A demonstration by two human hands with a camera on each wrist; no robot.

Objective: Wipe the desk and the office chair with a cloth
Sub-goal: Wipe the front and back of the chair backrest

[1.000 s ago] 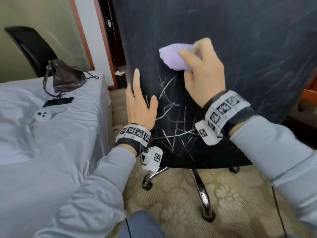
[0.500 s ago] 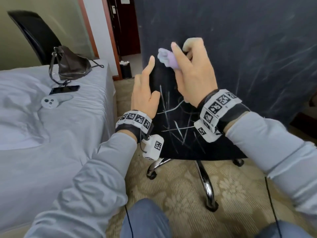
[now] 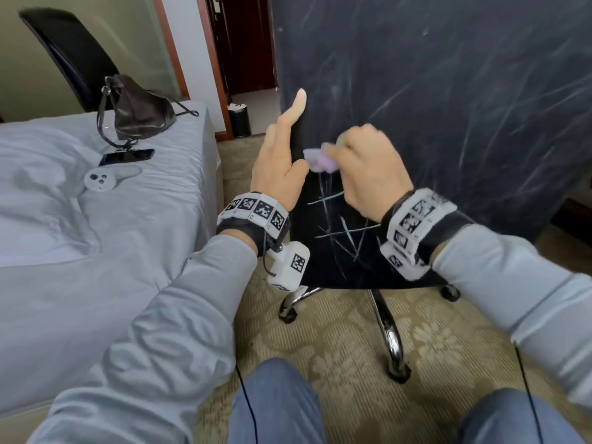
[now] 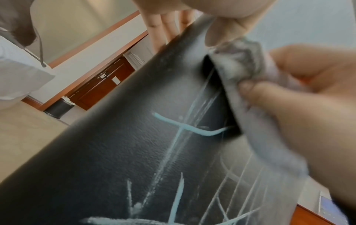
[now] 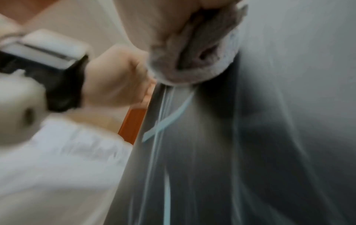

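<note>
The black office chair's backrest (image 3: 432, 107) stands in front of me, with pale chalk-like scribbles (image 3: 339, 232) near its lower left corner. My right hand (image 3: 368, 168) grips a bunched purple cloth (image 3: 318, 160) and presses it on the backrest just above the scribbles. My left hand (image 3: 282, 161) holds the backrest's left edge, thumb on the front, fingers behind, index finger straight up. The left wrist view shows the cloth (image 4: 238, 60) against the leather (image 4: 125, 144) beside my thumb. The right wrist view is blurred, with the cloth (image 5: 202, 53) on the backrest (image 5: 269, 137).
A bed with a white sheet (image 3: 80, 235) lies at the left, with a dark bag (image 3: 137, 113), a phone (image 3: 126, 157) and a white controller (image 3: 105, 179) on it. A second black chair (image 3: 73, 56) stands behind it. Chrome chair legs (image 3: 387, 325) spread over patterned carpet. A small bin (image 3: 238, 121) is by the doorway.
My right hand has moved the cloth down and to the left over the backrest, ending beside my left thumb. The left hand stays on the edge.
</note>
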